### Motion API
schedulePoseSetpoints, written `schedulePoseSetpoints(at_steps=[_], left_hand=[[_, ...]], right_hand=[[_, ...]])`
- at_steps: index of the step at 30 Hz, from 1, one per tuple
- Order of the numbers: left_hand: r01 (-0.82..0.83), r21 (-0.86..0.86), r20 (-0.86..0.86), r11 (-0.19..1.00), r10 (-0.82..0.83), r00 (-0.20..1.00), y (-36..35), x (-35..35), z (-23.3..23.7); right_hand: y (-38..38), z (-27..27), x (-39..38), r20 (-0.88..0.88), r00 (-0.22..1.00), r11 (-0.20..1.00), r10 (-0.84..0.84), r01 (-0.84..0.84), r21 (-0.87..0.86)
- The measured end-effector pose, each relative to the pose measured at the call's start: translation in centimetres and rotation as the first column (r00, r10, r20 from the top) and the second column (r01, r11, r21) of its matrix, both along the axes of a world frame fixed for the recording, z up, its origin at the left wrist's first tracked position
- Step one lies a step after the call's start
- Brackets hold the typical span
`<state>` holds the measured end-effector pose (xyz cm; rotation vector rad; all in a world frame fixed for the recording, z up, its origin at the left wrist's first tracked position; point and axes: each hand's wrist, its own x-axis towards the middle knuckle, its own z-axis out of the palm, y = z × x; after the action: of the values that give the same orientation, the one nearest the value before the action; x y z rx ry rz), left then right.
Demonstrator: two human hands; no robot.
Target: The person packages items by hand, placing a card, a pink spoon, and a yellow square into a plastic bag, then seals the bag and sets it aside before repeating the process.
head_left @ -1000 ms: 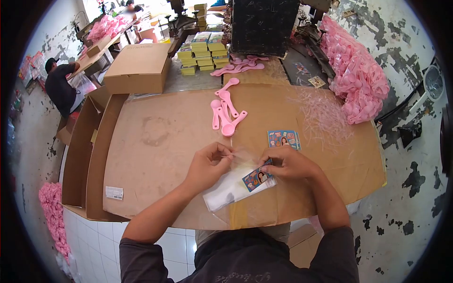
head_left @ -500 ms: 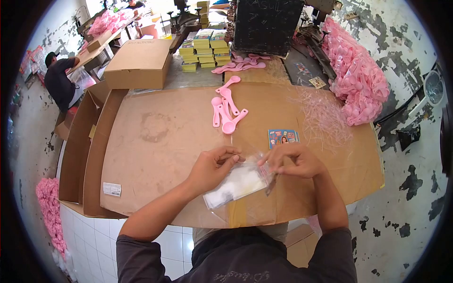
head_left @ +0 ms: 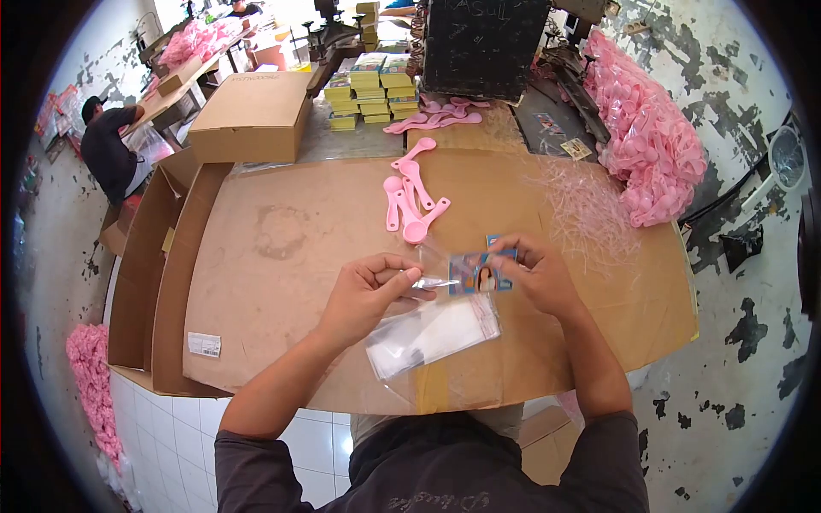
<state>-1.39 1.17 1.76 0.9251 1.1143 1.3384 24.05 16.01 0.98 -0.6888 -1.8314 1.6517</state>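
My left hand (head_left: 369,292) pinches a small clear plastic bag (head_left: 434,281) between thumb and fingers. In my right hand (head_left: 544,279) is a blue printed card (head_left: 464,275) with a person's picture on it, held by its right end. The card's left end meets the mouth side of the bag, overlapping it in this view. Below both hands lies a pile of clear plastic bags (head_left: 436,338) on the cardboard tabletop (head_left: 282,299). Another blue card peeks out behind my right fingers, mostly covered. Several pink measuring spoons (head_left: 414,231) rest beyond my hands.
Stacks of cards (head_left: 369,90) stand at the back beside a closed carton (head_left: 248,115). A long open cardboard box (head_left: 141,282) borders the left edge. Pink spoons in a large clear bag (head_left: 650,137) and plastic shreds (head_left: 590,214) occupy the right. Another person (head_left: 109,150) sits far left.
My left hand has lifted a clear bag off the pile. My right hand has moved from the pile to the cards and now holds one against the bag.
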Motion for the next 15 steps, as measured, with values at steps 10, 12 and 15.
schedulePoseSetpoints(at_steps=[10, 12, 15], left_hand=[[0.017, 0.049, -0.205, 0.999, -0.006, 0.979, -0.1, 1.2, -1.2], [0.045, 0.054, -0.236, 0.998, -0.031, 0.971, -0.4, 1.5, -1.3], [0.083, 0.066, -0.216, 0.994, -0.067, 0.974, -0.6, 1.7, -1.3]], right_hand=[[-1.7, 2.3, -0.6, 0.011, 0.996, 0.870, -0.092, 0.075, 0.487], [-1.6, 3.6, -0.5, 0.098, 0.994, 0.763, -0.055, -0.021, 0.646], [-1.7, 2.9, -0.8, -0.043, 0.988, 0.867, -0.145, 0.148, 0.476]])
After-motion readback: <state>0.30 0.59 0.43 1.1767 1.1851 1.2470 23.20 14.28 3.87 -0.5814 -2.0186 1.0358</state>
